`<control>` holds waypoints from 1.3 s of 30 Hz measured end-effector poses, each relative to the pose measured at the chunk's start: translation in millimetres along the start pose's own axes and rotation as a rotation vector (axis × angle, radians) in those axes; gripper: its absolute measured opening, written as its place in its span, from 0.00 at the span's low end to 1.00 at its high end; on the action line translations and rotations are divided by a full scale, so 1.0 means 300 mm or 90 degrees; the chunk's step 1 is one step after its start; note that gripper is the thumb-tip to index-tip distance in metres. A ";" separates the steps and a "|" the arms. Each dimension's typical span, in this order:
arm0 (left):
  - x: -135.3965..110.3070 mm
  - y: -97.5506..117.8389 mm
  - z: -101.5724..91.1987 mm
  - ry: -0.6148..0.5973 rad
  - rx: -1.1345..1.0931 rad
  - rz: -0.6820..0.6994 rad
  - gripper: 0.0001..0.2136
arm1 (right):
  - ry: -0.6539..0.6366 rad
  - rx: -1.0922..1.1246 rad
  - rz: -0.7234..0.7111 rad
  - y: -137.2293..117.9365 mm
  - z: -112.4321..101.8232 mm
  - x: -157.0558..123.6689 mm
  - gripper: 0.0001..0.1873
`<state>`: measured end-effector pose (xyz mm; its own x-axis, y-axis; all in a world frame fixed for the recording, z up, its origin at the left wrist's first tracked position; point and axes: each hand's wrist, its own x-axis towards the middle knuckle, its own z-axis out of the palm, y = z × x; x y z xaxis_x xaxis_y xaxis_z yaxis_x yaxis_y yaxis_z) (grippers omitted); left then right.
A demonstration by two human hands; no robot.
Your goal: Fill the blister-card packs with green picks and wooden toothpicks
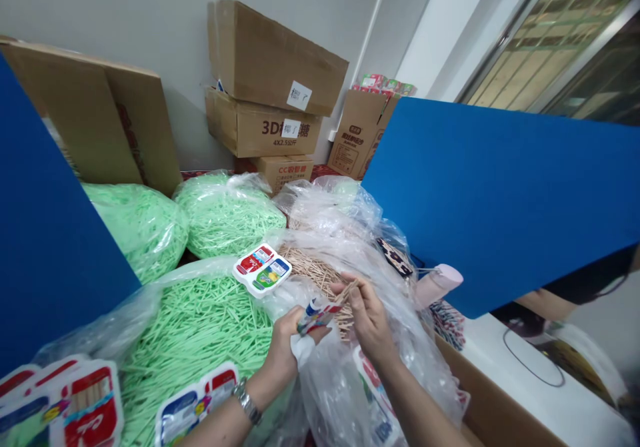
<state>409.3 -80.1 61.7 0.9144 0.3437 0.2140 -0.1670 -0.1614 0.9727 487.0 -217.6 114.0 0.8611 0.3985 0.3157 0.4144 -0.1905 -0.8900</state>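
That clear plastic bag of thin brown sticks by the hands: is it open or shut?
Open: the clear plastic bag has its film parted, and thin brown sticks show uncovered in the gap.

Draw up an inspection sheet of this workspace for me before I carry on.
Surface: mostly hidden beneath plastic bags.
Job's things: green sticks and brown sticks in open bags; printed packs at lower left.
Clutter: stacked cardboard boxes at the back; a pale pink cylinder right of the bags.
Hands: left hand holds a small printed packet; right hand grips brown sticks at its end.
Cables: one thin dark cable on the white surface at right.
Surroundings: blue panels on both sides; window upper right; another person's arm near the right edge.
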 end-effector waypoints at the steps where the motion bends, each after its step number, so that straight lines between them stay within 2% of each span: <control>1: -0.002 -0.005 -0.005 -0.004 0.012 0.007 0.10 | 0.005 -0.009 -0.016 -0.004 0.001 0.002 0.17; 5: -0.011 -0.031 -0.024 0.000 0.045 0.038 0.11 | -0.012 0.007 -0.072 -0.011 0.003 0.015 0.14; 11: -0.021 -0.052 -0.041 0.005 -0.038 0.002 0.11 | -0.013 0.099 -0.047 -0.031 0.025 0.039 0.12; 13: -0.027 -0.054 -0.045 -0.003 -0.078 -0.019 0.11 | 0.016 0.161 -0.037 -0.047 0.036 0.046 0.11; 16: -0.038 -0.059 -0.054 -0.006 -0.136 -0.070 0.11 | 0.097 0.329 -0.010 -0.062 0.039 0.064 0.11; 19: -0.050 -0.067 -0.072 0.004 -0.166 -0.106 0.10 | 0.182 0.446 0.029 -0.034 0.014 0.085 0.11; 22: -0.056 -0.073 -0.097 0.015 -0.192 -0.126 0.09 | 0.234 0.379 0.083 0.052 -0.018 0.093 0.15; 27: -0.054 -0.058 -0.126 0.052 -0.314 -0.178 0.14 | 0.142 0.224 0.152 0.190 -0.030 0.064 0.22; 34: -0.065 -0.006 -0.136 0.060 -0.450 -0.217 0.15 | 0.066 0.069 0.109 0.184 -0.014 0.045 0.21; 39: -0.072 0.001 -0.141 0.095 -0.468 -0.217 0.16 | 0.039 -0.042 0.052 0.219 -0.020 0.051 0.21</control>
<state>374.0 -48.3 61.3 0.9083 0.3924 -0.1450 -0.1352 0.6034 0.7859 529.0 -229.4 62.3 0.9082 0.3241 0.2648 0.3591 -0.2786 -0.8907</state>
